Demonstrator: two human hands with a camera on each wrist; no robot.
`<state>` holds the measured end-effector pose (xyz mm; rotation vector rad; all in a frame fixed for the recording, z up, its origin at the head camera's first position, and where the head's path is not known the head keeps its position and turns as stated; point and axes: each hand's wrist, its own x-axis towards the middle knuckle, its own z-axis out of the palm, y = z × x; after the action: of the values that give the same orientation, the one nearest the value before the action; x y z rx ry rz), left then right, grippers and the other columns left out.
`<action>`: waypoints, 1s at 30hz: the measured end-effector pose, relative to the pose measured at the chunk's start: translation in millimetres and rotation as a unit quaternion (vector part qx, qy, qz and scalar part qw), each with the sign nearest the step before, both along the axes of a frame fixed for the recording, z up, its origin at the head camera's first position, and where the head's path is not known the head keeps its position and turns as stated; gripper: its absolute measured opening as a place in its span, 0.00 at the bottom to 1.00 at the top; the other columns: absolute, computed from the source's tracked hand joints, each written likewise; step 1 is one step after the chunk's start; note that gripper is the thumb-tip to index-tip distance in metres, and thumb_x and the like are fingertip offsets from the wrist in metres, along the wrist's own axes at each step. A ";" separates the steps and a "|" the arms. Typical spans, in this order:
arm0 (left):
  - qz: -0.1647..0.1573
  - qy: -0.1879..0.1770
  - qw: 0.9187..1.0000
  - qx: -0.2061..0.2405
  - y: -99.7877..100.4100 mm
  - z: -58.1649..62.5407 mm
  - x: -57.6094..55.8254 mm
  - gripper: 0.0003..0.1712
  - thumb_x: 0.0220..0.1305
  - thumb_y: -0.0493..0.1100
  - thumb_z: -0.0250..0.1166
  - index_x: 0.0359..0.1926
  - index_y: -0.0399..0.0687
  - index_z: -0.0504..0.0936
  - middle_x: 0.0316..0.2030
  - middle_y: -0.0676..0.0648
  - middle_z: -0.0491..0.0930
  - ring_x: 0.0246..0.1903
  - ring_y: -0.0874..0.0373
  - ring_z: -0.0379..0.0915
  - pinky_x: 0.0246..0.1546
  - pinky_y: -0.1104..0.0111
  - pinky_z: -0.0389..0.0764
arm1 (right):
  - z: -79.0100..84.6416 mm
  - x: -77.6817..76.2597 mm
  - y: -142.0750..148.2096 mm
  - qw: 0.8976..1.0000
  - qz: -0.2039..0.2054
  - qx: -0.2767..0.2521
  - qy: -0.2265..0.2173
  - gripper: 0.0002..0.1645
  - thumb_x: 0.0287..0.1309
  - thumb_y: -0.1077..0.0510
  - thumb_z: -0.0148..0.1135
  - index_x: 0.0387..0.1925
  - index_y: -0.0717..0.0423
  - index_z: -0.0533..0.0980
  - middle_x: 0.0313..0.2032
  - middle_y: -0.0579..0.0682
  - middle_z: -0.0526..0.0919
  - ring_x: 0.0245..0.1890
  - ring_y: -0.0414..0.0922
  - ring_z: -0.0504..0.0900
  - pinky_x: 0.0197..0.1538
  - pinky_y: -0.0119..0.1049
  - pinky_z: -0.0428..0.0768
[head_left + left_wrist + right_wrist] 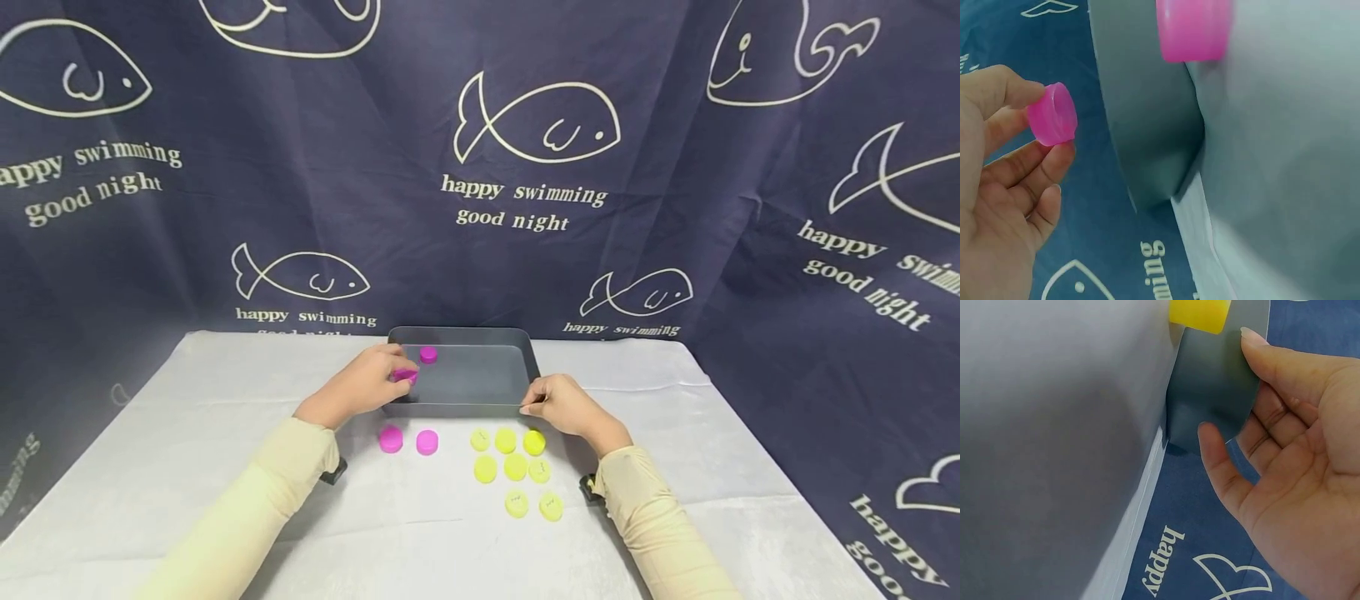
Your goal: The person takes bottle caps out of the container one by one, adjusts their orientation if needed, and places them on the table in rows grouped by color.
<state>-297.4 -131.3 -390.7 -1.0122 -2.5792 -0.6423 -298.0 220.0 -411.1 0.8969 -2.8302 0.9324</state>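
Note:
My left hand is over the left side of a shallow dark grey tray. Between thumb and fingertips it pinches a pink bottle cap, held above the tray's rim. Inside the tray, near the back left, lies another pink cap. At the tray's front right corner, my right hand grips the wall, thumb on the outer face and the other fingers behind it, partly hidden.
Two pink caps, a left one and a right one, lie before the tray. Several yellow caps are grouped in rows to their right. White cloth covers the table, and a dark blue printed curtain hangs behind.

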 end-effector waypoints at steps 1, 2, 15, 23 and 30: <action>-0.001 0.005 1.000 0.001 -3.4 -0.6 4.6 0.11 0.58 0.37 0.66 0.42 0.41 0.89 0.34 0.50 0.79 0.35 0.57 0.75 0.40 0.64 0.80 | -0.2 0.1 0.3 1.000 -0.001 0.001 0.001 0.04 0.55 0.64 0.71 0.26 0.54 0.86 0.25 0.41 0.84 0.25 0.38 0.74 0.29 0.31 0.73; 0.000 0.006 1.000 0.000 -6.8 -1.4 9.3 0.11 0.58 0.37 0.66 0.42 0.41 0.89 0.35 0.50 0.80 0.36 0.57 0.75 0.41 0.63 0.80 | -0.3 0.0 0.5 1.000 -0.001 0.001 0.002 0.04 0.55 0.64 0.71 0.26 0.54 0.86 0.25 0.41 0.84 0.25 0.37 0.74 0.30 0.31 0.73; 0.022 -0.064 0.998 0.006 -35.1 -7.1 52.1 0.09 0.55 0.39 0.75 0.38 0.45 0.89 0.32 0.58 0.77 0.32 0.62 0.72 0.35 0.69 0.77 | 0.7 0.5 0.8 1.000 -0.009 0.004 -0.007 0.05 0.55 0.64 0.71 0.26 0.53 0.86 0.24 0.41 0.84 0.25 0.38 0.73 0.30 0.32 0.73; 0.016 -0.105 0.994 -0.009 -42.9 -17.3 50.7 0.11 0.46 0.36 0.78 0.34 0.46 0.88 0.28 0.58 0.75 0.27 0.64 0.69 0.30 0.71 0.76 | 2.4 1.0 0.9 1.000 -0.005 -0.001 -0.004 0.05 0.55 0.64 0.71 0.26 0.54 0.86 0.24 0.41 0.84 0.25 0.38 0.73 0.29 0.31 0.73; 0.008 -0.138 0.990 -0.033 -43.9 -27.3 49.7 0.13 0.43 0.37 0.81 0.31 0.48 0.86 0.27 0.57 0.74 0.27 0.66 0.70 0.31 0.71 0.77 | 0.2 0.4 1.6 1.000 -0.007 0.001 -0.006 0.05 0.55 0.64 0.71 0.26 0.54 0.86 0.24 0.43 0.84 0.25 0.39 0.73 0.30 0.32 0.72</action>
<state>-247.7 -175.3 -418.0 -0.9829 -2.8603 -0.7440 -297.6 221.5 -410.9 0.8743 -2.8450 0.9362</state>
